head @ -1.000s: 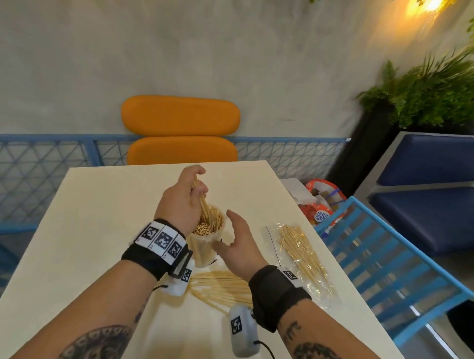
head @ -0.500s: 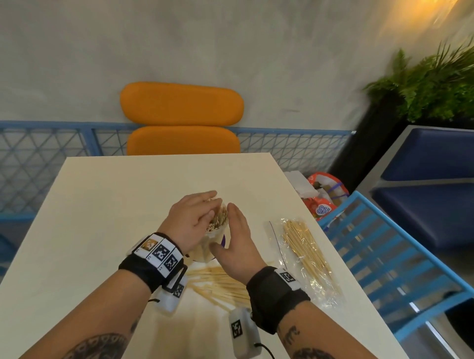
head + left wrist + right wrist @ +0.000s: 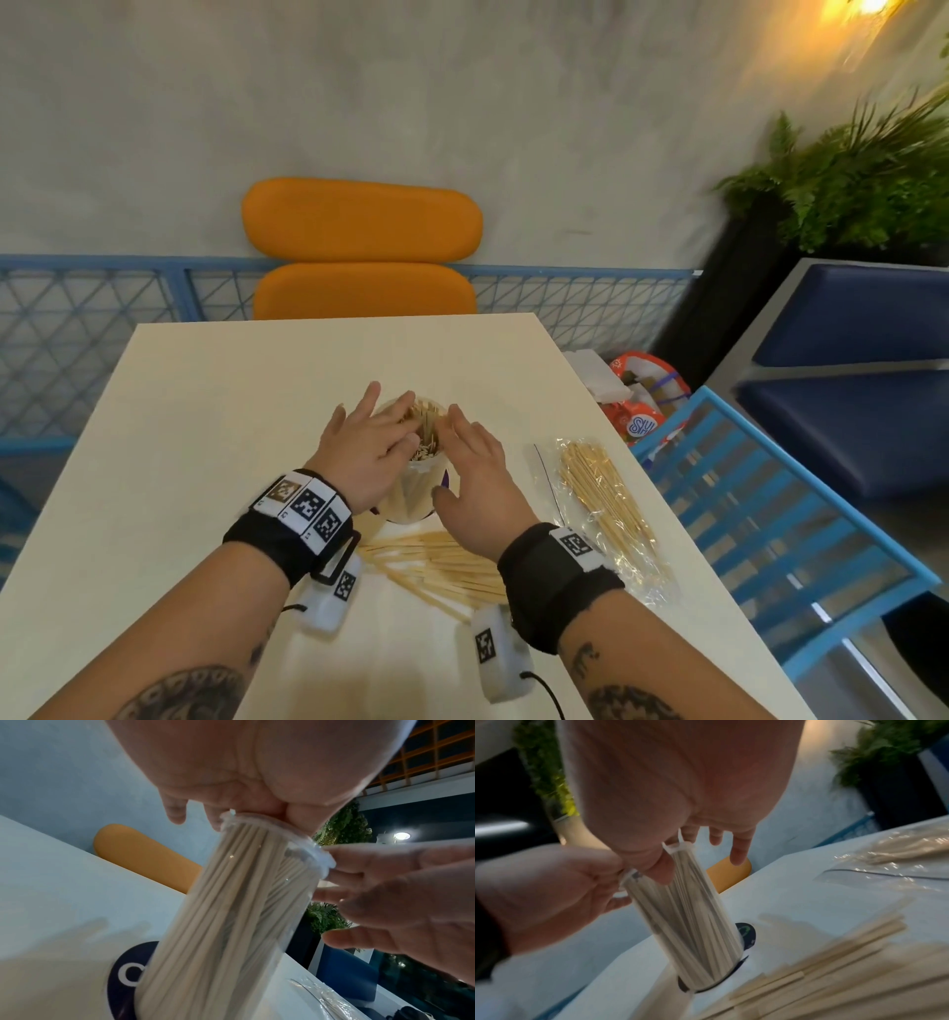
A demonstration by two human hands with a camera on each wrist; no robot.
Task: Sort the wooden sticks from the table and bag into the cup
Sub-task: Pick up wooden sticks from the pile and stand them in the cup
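A clear plastic cup (image 3: 417,488) full of wooden sticks (image 3: 423,426) stands in the middle of the table (image 3: 179,437). The left hand (image 3: 367,452) lies flat on the stick tops, fingers straight. The right hand (image 3: 480,483) is open too, just beside the cup. More loose sticks (image 3: 447,565) lie near the wrists. A plastic bag (image 3: 601,514) of sticks lies to the right.

Warm lamp glow (image 3: 873,6) spills from the upper right corner of the head view onto the grey wall, smearing the fern (image 3: 847,174) with motion blur. The table (image 3: 205,411) is evenly lit, with soft shadows. Both wrist views are dimmer, bluish, blurred and bent by the wide lens.
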